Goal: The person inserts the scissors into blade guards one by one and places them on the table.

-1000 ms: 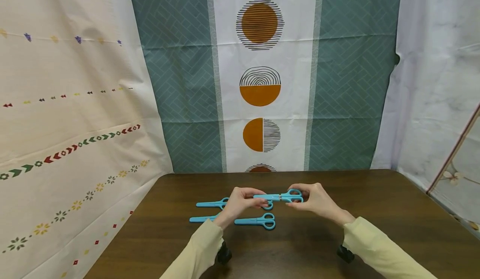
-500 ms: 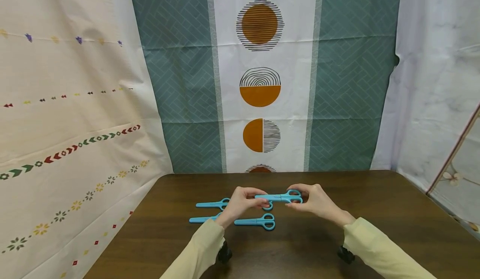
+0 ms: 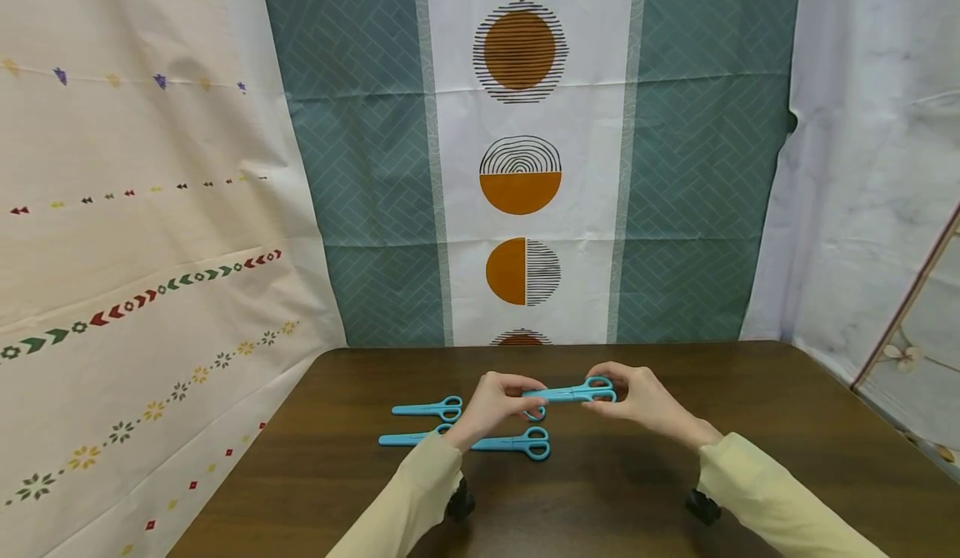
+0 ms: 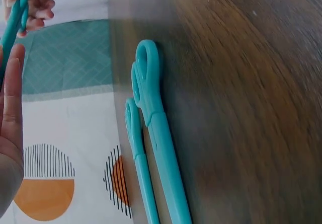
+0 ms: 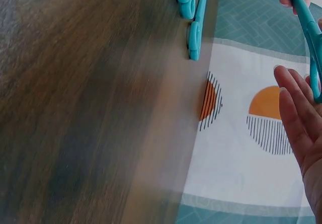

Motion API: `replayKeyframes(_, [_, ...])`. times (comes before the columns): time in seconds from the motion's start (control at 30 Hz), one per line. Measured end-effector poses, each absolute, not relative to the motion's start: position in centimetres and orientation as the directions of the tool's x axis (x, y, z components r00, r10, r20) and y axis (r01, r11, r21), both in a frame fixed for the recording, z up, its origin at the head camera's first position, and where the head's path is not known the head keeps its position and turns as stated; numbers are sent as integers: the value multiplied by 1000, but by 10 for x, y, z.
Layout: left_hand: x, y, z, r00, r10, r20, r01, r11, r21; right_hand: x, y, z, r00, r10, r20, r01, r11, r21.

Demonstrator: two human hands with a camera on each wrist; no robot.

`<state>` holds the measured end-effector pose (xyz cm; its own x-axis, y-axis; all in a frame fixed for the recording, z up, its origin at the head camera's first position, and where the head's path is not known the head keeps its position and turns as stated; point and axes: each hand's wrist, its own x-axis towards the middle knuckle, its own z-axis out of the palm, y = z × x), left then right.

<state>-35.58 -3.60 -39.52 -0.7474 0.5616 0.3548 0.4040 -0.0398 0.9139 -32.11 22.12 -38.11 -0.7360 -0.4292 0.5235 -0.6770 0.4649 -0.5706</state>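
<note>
A pair of light blue scissors [image 3: 576,393], its blades inside a matching cover, is held level above the table between both hands. My left hand [image 3: 489,406] pinches the cover end. At the other end, my right hand [image 3: 643,401] grips the finger loops with thumb and fingers. Cover and handles meet without a visible gap. Several similar covered scissors lie below: one at the back left [image 3: 422,410], one at the front left [image 3: 401,440] and one at the front right [image 3: 501,444]. Behind the left hand another pair is mostly hidden, only its loop [image 3: 538,415] showing.
A dark brown wooden table [image 3: 615,500] carries everything. Behind it hangs a green and white curtain [image 3: 705,208] with orange circles. Patterned cream cloth [image 3: 150,275] stands at the left, marbled white cloth [image 3: 877,166] at the right.
A second ago metal showed between cover and handles; the gap closed by half a second ago. Both hands have since shifted slightly right with the scissors.
</note>
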Motion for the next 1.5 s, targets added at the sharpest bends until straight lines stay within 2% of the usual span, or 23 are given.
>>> replayKeyframes(0.27, [-353, -25, -391, -769, 552, 321, 385, 0, 923, -324, 230, -387, -748, -420, 514, -664, 496, -560])
replayKeyframes(0.47, [-357, -15, -398, -782, 537, 318, 457, 146, 877, -324, 237, -390, -759, -424, 495, -651, 518, -554])
replayKeyframes(0.83, [-362, 0, -405, -736, 572, 362, 602, 308, 737, -301, 238, -378, -748, -431, 505, -662, 538, -522])
replayKeyframes(1.03, [-363, 7, -410, -747, 588, 309, 585, 363, 725, -324, 258, -411, -764, -431, 480, -641, 593, -487])
replayKeyframes(1.3, [-361, 15, -416, -753, 622, 214, 540, 398, 742, -321, 262, -417, -799, -462, 385, -601, 639, -481])
replayKeyframes(1.5, [-361, 22, -423, -747, 643, 166, 560, 476, 678, -320, 265, -424, -822, -482, 303, -567, 651, -505])
